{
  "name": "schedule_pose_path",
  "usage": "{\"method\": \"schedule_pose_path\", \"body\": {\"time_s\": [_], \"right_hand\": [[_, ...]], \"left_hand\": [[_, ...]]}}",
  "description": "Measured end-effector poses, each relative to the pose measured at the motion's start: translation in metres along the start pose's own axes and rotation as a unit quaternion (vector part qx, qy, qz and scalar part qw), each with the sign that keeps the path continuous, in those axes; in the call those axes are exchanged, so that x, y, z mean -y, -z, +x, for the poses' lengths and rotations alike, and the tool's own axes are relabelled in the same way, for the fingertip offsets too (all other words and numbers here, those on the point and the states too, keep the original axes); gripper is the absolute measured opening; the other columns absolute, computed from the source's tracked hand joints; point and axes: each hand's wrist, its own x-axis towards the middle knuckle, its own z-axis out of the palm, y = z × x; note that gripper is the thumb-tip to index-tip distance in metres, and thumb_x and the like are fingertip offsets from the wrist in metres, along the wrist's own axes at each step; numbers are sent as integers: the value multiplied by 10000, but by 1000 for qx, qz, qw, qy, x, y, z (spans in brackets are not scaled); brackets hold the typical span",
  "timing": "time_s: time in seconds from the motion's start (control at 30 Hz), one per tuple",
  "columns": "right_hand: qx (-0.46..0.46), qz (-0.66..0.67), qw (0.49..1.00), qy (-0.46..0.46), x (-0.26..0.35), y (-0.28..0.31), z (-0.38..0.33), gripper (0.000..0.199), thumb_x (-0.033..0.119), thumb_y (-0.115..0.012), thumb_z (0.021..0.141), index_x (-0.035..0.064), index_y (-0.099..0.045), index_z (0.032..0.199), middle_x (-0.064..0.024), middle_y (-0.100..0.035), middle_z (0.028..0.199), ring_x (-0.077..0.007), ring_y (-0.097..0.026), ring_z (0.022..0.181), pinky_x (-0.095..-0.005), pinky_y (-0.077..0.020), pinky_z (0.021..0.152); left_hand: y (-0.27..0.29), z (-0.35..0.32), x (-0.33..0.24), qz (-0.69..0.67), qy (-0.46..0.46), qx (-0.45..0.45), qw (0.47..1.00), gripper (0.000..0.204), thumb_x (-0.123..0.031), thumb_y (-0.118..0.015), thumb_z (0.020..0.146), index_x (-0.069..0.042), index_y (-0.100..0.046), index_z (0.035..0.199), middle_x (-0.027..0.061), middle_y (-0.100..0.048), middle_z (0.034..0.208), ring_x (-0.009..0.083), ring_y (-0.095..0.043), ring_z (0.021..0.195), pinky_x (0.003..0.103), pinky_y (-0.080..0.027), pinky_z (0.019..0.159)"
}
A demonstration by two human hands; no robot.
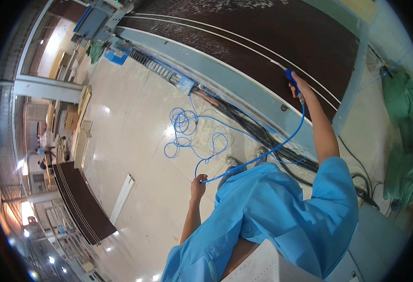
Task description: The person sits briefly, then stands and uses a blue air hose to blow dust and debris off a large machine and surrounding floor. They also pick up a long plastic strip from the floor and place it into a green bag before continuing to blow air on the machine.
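Note:
My right hand (299,85) is closed round a blue air blow gun (289,75), its pale nozzle reaching over a dark brown panel (244,57). White lines run along this panel, and pale dust or chips lie on its far part. From the gun's handle a blue air hose (297,129) curves down and left to my left hand (198,184), which is closed on it. Beyond the left hand the hose lies in loose coils (183,123) on the floor.
A light blue-grey machine bed edge (206,61) supports the panel. Black cables (244,120) run along its base near my shoes (233,162). A white strip (122,199) and another brown panel (80,202) lie at left. Green cloth (401,113) hangs at right.

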Motion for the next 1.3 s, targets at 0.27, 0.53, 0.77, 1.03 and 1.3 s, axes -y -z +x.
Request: {"method": "schedule_pose_path", "body": {"time_s": [0.27, 0.53, 0.77, 1.03, 1.3], "right_hand": [[-2, 82, 996, 31, 8, -105, 15, 623, 683, -524, 881, 74, -557, 755, 14, -474, 491, -123, -464, 374, -273, -419, 388], [7, 54, 997, 47, 37, -210, 49, 642, 682, -488, 899, 59, -575, 771, -16, -499, 515, -155, -492, 389, -300, -428, 397], [-88, 65, 992, 65, 44, -266, 84, 661, 669, -420, 933, 63, -566, 715, -46, -507, 535, -207, -522, 408, -337, -406, 397], [-288, 428, 842, 156, 66, -174, 117, 626, 655, -341, 960, 91, -523, 761, -49, -496, 574, -225, -524, 496, -346, -442, 456], [-149, 316, 932, 95, 98, -190, 193, 615, 664, -411, 938, 85, -554, 792, 11, -483, 537, -150, -518, 449, -307, -456, 412]], "left_hand": [[13, -19, 53, -46, 93, 0, 995, 330, -345, -542, 958, -62, -704, 1007, 162, -717, 859, 338, -695, 848, 409, -521, 722], [61, 36, 103, -82, 106, -2, 991, 352, -351, -520, 969, -51, -704, 987, 168, -714, 855, 331, -697, 850, 402, -524, 736], [115, 108, 144, -45, 21, -36, 998, 272, -267, -518, 975, -57, -691, 974, 149, -714, 820, 308, -701, 839, 381, -512, 732], [148, 180, 119, -35, 4, -9, 999, 248, -269, -603, 923, -62, -705, 1012, 123, -715, 832, 274, -701, 817, 368, -517, 711], [175, 289, 81, -50, -45, 87, 994, 221, -213, -593, 911, -51, -696, 1019, 129, -712, 832, 279, -699, 803, 369, -515, 715]]}}
